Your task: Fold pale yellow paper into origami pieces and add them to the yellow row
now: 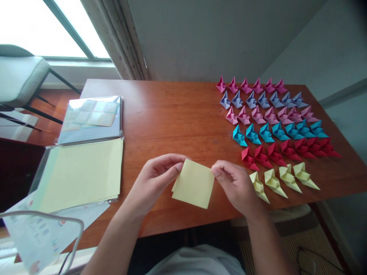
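Observation:
A square of pale yellow paper (195,184) is held above the front of the table, with a second layer or sheet showing behind its left edge. My left hand (156,177) pinches it at the upper left corner, thumb in front. At the upper right corner, my right hand (233,183) grips it between thumb and fingers. Right of that hand stand several yellow folded paper boats (274,183) in a row.
Rows of folded paper boats in red (268,156), blue (265,133), pink (258,115), purple (250,100) and magenta (246,86) fill the table's right side. An open folder with yellow sheets (83,173) lies at left. A chair (25,76) stands beyond.

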`<state>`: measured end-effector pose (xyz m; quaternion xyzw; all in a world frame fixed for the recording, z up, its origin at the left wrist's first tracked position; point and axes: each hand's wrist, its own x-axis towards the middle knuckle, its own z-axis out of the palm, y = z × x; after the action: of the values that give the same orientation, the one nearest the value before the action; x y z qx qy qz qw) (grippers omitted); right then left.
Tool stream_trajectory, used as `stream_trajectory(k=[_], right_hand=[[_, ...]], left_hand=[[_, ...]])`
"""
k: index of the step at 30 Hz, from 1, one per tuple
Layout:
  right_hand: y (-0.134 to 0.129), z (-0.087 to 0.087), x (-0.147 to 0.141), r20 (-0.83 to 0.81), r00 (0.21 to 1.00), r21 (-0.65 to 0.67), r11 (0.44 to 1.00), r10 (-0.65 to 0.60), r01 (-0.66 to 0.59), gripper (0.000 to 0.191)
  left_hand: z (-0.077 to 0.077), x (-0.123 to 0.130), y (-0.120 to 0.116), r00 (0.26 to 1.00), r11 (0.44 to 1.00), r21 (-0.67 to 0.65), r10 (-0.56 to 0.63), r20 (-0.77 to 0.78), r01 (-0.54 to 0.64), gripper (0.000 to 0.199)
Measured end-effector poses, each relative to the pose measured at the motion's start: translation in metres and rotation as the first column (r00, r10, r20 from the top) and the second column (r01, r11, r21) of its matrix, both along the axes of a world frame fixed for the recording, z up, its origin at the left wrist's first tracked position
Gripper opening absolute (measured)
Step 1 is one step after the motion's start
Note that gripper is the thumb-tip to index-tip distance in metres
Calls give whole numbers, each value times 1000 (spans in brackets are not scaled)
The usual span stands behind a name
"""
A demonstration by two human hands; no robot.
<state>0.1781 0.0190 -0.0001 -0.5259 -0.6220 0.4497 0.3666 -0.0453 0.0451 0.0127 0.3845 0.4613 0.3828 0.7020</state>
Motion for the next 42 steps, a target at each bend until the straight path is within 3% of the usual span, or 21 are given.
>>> stream_trajectory(k=[7, 11, 17, 19, 23, 25, 31, 33, 35, 39, 42], right_hand=[[0, 4, 1, 45, 998, -25, 999, 38, -37, 28], [-1, 5, -1, 72, 996, -34, 998, 47, -45, 28], [-5, 10, -8, 127, 991, 64, 997, -46, 38, 16], [-11, 16, -14, 130, 990, 105, 994, -56, 42, 29], [-25, 28, -33, 251, 968, 226, 972, 10, -69, 65], [-30, 30, -43, 334, 943, 293, 950, 0, -104, 71], [-25, 23, -53, 376, 914, 405, 914, -149, -17, 30], [-20, 21, -49, 342, 925, 365, 930, -166, 32, 22], [-15, 18, -42, 306, 934, 270, 958, -183, 99, 19], [-3, 4, -29, 191, 953, 19, 971, -236, 236, 17], [5, -8, -22, 125, 959, -87, 960, -253, 265, 18]], left_hand=[[1, 0, 0, 999, 999, 15, -32, 1, 32, 14], [4, 4, -1, 998, 999, 44, 16, -63, -14, 16], [7, 9, -4, 934, 980, 187, 134, -330, -74, 16], [9, 10, -4, 884, 964, 261, 164, -437, -49, 15], [11, 12, -3, 786, 928, 373, 227, -575, 4, 13], [13, 13, -3, 760, 913, 406, 239, -604, 35, 13], [8, 12, 0, 678, 866, 452, 201, -707, 214, 15], [3, 11, 2, 632, 831, 460, 179, -754, 313, 16], [-2, 10, 3, 561, 775, 499, 231, -795, 389, 18], [-6, 8, -2, 357, 584, 570, 446, -820, 578, 29], [-4, 6, -7, 241, 465, 504, 515, -823, 728, 31]])
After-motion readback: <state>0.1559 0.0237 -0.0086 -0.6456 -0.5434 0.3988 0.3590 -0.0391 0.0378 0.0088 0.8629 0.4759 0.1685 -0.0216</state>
